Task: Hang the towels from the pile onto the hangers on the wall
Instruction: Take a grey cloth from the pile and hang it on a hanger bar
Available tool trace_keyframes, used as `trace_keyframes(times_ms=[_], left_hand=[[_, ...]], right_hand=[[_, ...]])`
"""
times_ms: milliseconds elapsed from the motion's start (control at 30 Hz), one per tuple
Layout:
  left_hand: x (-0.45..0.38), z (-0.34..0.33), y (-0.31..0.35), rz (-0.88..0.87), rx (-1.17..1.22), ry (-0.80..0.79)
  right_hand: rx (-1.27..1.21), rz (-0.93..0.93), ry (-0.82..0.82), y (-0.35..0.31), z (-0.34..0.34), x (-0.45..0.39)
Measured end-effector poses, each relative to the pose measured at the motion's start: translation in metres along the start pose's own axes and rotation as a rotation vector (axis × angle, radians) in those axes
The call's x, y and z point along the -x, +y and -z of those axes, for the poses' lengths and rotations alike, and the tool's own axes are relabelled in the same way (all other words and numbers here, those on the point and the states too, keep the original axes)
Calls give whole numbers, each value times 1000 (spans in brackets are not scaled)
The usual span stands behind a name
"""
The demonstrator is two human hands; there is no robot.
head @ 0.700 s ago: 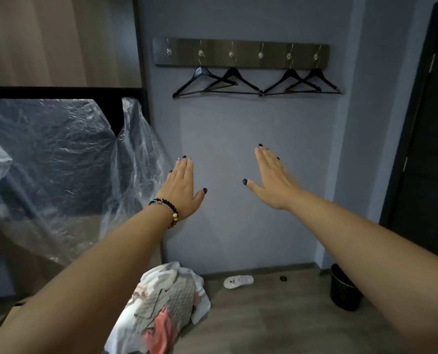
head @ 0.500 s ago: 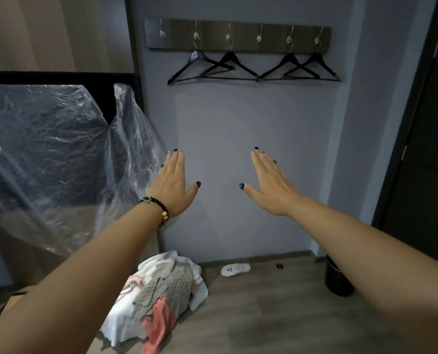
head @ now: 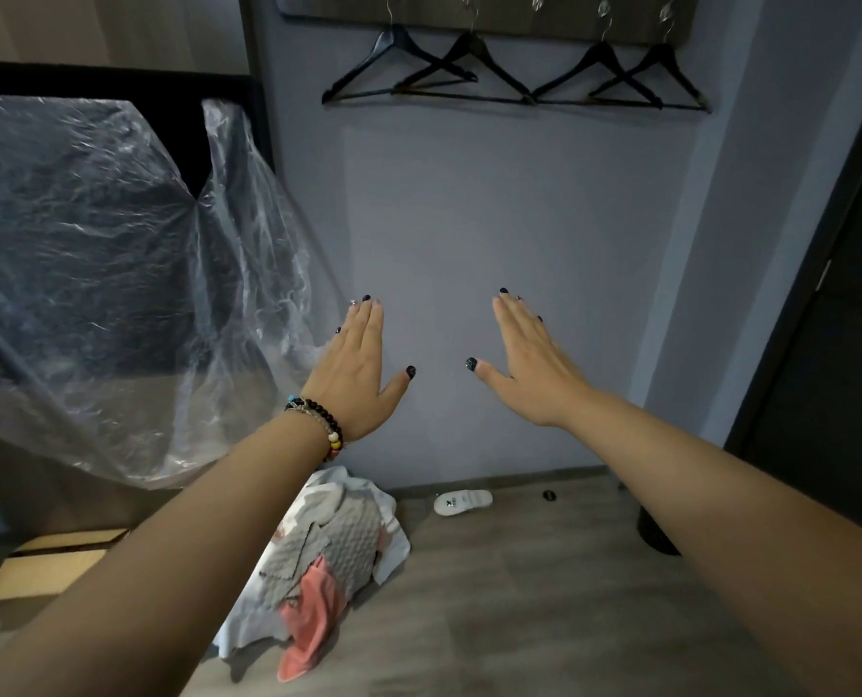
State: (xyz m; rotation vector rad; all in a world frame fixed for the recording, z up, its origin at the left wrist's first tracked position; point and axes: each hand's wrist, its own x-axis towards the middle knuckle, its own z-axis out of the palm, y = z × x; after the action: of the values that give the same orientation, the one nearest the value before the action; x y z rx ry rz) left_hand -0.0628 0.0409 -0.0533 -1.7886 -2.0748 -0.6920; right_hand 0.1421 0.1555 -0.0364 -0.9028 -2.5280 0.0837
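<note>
A pile of towels [head: 333,555], white, grey and pink, lies on the wooden floor below my left forearm. Several black hangers [head: 514,78] hang empty from hooks on a dark rail [head: 519,17] high on the grey wall. My left hand [head: 358,374], with a bead bracelet at the wrist, is stretched out flat with straight fingers and holds nothing. My right hand [head: 529,369] is held out the same way, flat and empty. Both hands hover in front of the bare wall, well below the hangers and above the pile.
Clear plastic sheeting [head: 107,274] drapes over dark furniture on the left. A wooden box [head: 41,570] sits low on the left. A white slipper [head: 461,501] lies by the wall, a black bin [head: 658,533] stands at the right, and a dark door [head: 841,304] beyond it.
The view has tipped downward, so the hangers sit higher in frame and more of the towel pile shows. Both hands stay flat, empty and about the same distance apart.
</note>
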Motion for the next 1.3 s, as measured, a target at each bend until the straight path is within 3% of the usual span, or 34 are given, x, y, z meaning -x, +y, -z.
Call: trace_keyframes(times_ms=[333, 600, 933, 1300], left_hand=[[-22, -39, -104, -97, 10, -109], [-22, -73, -173, -29, 23, -219], [-39, -147, -226, 92, 29, -329], [-72, -243, -273, 395, 94, -400]], right_hand=[[17, 16, -77, -23, -79, -69], [-9, 24, -147, -40, -142, -111], [-76, 24, -279, -15, -224, -163], [-154, 32, -473, 51, -312, -246]])
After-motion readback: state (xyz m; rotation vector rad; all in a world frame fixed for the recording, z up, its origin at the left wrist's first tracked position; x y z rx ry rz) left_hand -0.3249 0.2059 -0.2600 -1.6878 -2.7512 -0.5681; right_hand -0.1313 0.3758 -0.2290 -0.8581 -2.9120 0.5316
